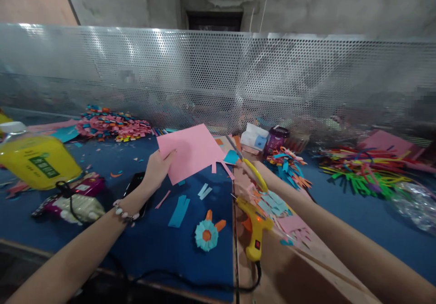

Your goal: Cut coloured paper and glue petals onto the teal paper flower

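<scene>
My left hand (157, 171) pinches the left edge of a pink paper sheet (192, 152), thumb on top, holding it above the table. My right hand (245, 174) is closed on scissors (255, 175) with yellow handles and a grey blade pointing up and left, just right of the sheet. Its fingers are partly hidden. A blue paper piece (231, 157) shows beside the blade. Below the sheet lie light blue paper strips (179, 211) and a light blue paper rosette (201, 237) with an orange centre and two orange tabs. A yellow glue gun (254, 224) lies under my right forearm.
A yellow-filled bottle (37, 161), a purple pouch (85, 186) and a phone (134, 183) lie left. Piles of paper pieces (109, 125) and colourful strips (361, 168) stand farther back. A perforated metal screen (204, 77) borders the table. The glue gun's cord (190, 283) crosses the front.
</scene>
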Available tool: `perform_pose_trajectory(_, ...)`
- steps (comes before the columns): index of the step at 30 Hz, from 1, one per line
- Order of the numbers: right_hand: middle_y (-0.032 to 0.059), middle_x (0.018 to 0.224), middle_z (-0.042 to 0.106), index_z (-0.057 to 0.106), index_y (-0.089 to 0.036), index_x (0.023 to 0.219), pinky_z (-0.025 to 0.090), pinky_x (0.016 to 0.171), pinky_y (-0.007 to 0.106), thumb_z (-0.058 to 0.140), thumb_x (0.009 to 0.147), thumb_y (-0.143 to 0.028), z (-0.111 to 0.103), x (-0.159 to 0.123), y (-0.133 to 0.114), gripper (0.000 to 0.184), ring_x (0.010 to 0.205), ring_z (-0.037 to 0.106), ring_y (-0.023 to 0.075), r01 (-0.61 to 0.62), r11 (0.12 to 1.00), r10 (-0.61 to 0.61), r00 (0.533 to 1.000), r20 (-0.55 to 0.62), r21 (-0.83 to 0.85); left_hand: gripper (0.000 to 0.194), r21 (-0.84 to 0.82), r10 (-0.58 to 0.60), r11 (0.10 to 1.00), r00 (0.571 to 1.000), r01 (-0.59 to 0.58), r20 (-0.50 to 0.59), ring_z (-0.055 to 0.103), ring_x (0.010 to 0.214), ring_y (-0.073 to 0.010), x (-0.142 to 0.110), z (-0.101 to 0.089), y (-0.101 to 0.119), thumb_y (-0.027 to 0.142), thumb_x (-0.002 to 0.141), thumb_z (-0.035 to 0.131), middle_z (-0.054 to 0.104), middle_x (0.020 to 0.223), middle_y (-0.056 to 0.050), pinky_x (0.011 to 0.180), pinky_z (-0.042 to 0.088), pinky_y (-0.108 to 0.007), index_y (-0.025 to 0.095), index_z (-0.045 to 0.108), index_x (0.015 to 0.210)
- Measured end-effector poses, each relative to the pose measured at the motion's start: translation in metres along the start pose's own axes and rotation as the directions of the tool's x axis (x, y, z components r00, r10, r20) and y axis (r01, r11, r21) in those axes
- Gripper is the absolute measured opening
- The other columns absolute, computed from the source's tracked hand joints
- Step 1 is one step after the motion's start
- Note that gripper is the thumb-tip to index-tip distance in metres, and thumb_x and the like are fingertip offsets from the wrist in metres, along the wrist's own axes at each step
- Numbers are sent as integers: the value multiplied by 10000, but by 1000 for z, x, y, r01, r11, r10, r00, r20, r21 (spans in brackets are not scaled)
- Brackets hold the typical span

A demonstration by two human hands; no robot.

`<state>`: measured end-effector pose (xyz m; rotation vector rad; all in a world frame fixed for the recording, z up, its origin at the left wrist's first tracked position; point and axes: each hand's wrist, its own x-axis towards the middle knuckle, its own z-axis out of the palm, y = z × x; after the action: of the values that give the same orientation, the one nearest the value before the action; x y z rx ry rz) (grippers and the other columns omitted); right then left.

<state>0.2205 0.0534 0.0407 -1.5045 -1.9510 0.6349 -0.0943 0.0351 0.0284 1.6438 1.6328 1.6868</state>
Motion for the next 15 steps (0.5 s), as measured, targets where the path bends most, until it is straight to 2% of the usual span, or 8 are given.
perform_pose_trajectory(2,-33,485,447,540,-169,613,359,452,239,464,812,-541,-12,-12,-5,429,447,425,102,9,1000,-9,1000,27,-3,417,1,34,999,998,-34,-45,624,903,-247,-1,1,3,445,759,568,686,1004,-120,769,472,-308,107,659,986)
perform_pose_trajectory(4,-33,547,459,514,-183,647,361,478,244,419,829,-528,-21,-29,-11,402,482,408,105,68,998,-68,997,49,-3,406,-14,74,997,992,-75,-102,619,932,-240,-2,2,5,434,776,558,681,1018,-115,817,459,-316,110,653,1002)
perform_pose_trajectory(8,-9,661,519,466,-196,684,392,578,260,423,825,-503,-26,-63,-11,341,597,468,137,160,983,-163,986,-22,-91,395,-50,114,991,971,-127,-212,614,969,-229,-5,3,8,414,803,545,669,1049,-112,860,448,-322,119,630,1053)
perform_pose_trajectory(11,22,696,566,490,-201,691,407,613,280,423,825,-477,-19,-80,-1,314,674,524,179,98,986,-106,993,-59,-134,382,-34,138,988,961,-151,-239,612,979,-231,-9,3,13,416,816,535,668,1044,-109,868,449,-324,127,632,1046)
perform_pose_trajectory(15,28,645,576,521,-212,734,407,562,291,453,804,-462,-12,-95,3,268,620,536,191,25,997,-29,998,-50,-76,383,45,170,985,951,-164,-260,614,976,-232,-16,2,23,420,827,524,669,1032,-114,856,458,-326,120,628,1042)
